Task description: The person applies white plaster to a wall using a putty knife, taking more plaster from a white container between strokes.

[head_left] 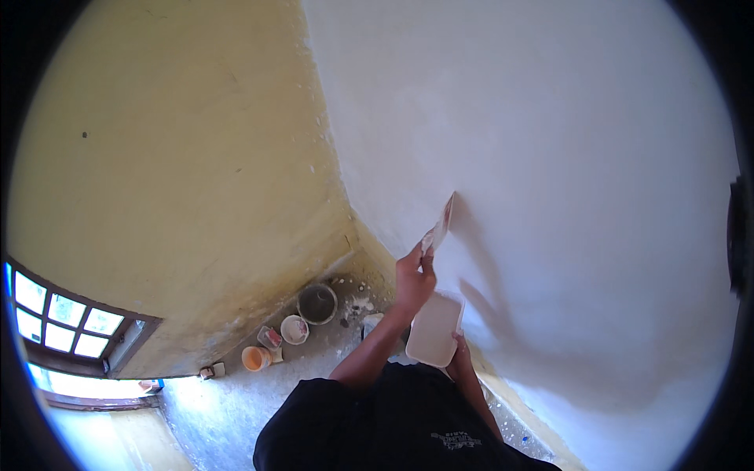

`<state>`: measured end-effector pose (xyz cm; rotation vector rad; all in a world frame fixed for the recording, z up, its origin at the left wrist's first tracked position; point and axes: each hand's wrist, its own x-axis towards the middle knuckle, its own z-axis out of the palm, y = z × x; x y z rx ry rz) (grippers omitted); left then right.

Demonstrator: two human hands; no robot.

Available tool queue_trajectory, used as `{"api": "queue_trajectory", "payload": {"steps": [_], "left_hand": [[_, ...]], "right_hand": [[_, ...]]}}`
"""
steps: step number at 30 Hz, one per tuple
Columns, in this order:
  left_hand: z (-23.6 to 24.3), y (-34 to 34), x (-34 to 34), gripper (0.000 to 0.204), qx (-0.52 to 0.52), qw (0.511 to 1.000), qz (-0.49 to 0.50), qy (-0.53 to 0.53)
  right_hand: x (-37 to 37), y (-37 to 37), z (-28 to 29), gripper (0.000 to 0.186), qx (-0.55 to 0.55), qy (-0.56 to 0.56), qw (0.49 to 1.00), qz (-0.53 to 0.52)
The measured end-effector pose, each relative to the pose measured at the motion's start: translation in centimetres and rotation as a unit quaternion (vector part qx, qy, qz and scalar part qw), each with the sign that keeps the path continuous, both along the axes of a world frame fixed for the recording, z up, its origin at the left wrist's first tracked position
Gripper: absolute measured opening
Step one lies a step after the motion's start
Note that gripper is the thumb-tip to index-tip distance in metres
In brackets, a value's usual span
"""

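Observation:
My left hand [415, 281] is closed round a flat, pale-smeared putty knife [443, 223]. The tip of its blade meets the white wall [581, 188] on the right, where its shadow begins. Lower down, my right hand [460, 352] grips the near right edge of a pale rectangular tray [434, 330]. The tray sits just below my left hand, close to the wall, with a whitish inside; I cannot tell how much it holds. Part of the right hand's fingers is hidden by the tray.
A yellow wall [188, 157] joins the white one at a corner. Along its foot stand a dark bucket [317, 304], a white bucket [294, 330], a small clear container [269, 338] and an orange bucket [255, 359]. A brown-framed window [71, 314] is at far left.

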<state>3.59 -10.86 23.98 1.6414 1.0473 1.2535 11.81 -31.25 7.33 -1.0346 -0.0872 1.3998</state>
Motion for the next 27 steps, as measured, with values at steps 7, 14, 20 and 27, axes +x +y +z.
{"api": "queue_trajectory", "payload": {"steps": [7,14,20,27], "left_hand": [[1.9,8.4,-4.1,0.016,-0.034,0.978,0.051,-0.199],[8.1,10.5,2.2,0.042,0.250,0.959,0.133,0.012],[4.1,1.6,2.1,0.053,0.308,0.951,0.013,0.025],[-6.0,12.5,-2.2,0.016,-0.017,0.975,0.217,0.037]], "right_hand": [[-0.8,0.1,0.7,0.057,0.010,0.021,1.000,-0.010],[-2.3,0.4,1.3,0.057,0.026,0.019,0.999,-0.038],[-2.6,0.8,1.9,0.057,0.033,0.004,0.998,-0.053],[-2.3,0.5,1.8,0.054,0.005,-0.008,0.998,-0.059]]}}
